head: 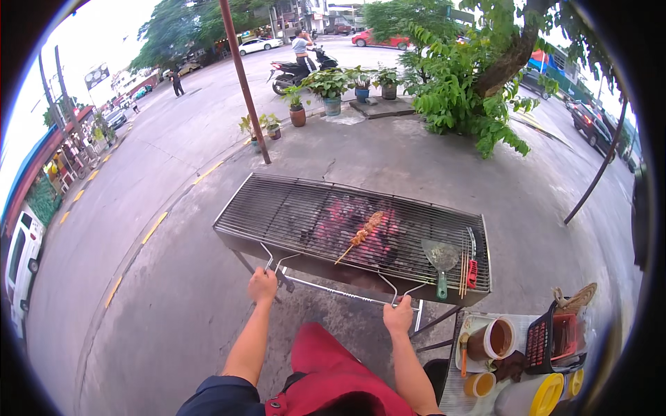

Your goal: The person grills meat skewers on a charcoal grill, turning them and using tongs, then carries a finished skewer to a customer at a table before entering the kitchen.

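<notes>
A long charcoal grill [244, 242] stands before me, topped by a wire grate [291, 203]. My left hand [263, 285] is closed around a bent wire handle [269, 256] on the grate's near edge. A second wire handle [387, 283], farther right, is in the grip of my right hand [398, 314]. One skewer of meat [367, 229] lies slantwise on the grate over glowing charcoal [333, 221]. Toward the right end rest a scraper [441, 260] with a green handle, several bare bamboo sticks [463, 268] and a tool with a red handle [472, 273], perhaps tongs.
At lower right, a side table [458, 398] carries a tub of brown sauce [499, 338], a basting brush [463, 353], a small yellow cup [479, 385], a yellow-lidded container [546, 395] and a black basket [538, 338]. A rusty pole [242, 78] and potted plants [331, 91] stand beyond the grill.
</notes>
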`<state>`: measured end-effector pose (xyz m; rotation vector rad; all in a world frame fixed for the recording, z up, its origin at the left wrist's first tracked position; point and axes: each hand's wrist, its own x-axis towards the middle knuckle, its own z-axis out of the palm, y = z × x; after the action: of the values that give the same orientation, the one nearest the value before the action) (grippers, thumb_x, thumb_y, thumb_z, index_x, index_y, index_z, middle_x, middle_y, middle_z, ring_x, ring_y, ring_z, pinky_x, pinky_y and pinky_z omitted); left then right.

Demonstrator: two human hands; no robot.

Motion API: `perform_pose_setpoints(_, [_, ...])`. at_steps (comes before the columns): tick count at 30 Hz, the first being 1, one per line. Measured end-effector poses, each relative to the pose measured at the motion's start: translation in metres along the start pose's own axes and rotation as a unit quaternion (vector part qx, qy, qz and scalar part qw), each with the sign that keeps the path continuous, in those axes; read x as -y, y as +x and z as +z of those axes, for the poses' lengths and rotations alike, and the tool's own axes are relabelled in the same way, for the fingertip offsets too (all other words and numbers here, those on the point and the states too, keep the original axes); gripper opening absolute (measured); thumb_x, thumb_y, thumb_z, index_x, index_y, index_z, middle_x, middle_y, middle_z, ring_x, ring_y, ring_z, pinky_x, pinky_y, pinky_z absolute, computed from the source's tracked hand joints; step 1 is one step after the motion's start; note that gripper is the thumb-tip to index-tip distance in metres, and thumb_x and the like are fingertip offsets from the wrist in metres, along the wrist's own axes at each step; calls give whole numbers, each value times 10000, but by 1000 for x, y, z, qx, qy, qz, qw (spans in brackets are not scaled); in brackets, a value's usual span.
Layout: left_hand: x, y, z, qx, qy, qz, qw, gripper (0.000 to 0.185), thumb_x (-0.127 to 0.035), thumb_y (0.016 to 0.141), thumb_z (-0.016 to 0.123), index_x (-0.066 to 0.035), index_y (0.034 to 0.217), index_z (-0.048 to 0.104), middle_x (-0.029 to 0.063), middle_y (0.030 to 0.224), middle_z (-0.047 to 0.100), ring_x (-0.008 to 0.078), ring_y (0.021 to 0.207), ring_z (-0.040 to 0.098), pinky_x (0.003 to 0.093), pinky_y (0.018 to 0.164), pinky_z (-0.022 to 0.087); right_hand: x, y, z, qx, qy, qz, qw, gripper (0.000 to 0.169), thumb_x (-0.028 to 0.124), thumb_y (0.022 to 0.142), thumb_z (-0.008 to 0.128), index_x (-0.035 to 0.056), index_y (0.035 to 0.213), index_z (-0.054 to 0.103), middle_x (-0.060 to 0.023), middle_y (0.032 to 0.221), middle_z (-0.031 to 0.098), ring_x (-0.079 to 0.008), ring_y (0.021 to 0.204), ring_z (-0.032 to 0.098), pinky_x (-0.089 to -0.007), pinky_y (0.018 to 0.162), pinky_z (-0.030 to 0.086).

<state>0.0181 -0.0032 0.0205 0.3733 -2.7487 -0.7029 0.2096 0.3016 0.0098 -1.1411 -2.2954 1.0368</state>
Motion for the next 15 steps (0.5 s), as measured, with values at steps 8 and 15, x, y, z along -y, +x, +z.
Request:
perform_pose_setpoints(8, [7,2,4,-14,-20,-7,1000,262,-280,814,514,-36,818,610,222,820,653,414,780,630,517,687,483,5,0,-4,51,1,25,998,415,209,710,651,26,1048,492,-237,941,614,-424,902,591,-480,787,457])
perform_pose_setpoints(15, [9,4,10,-36,-44,8,998,263,-274,805,519,-32,827,619,231,827,651,422,777,626,522,683,482,-7,4,6,3,18,-5,1000,345,190,692,680,27,942,507,-209,761,623,-386,758,629,-463,701,478])
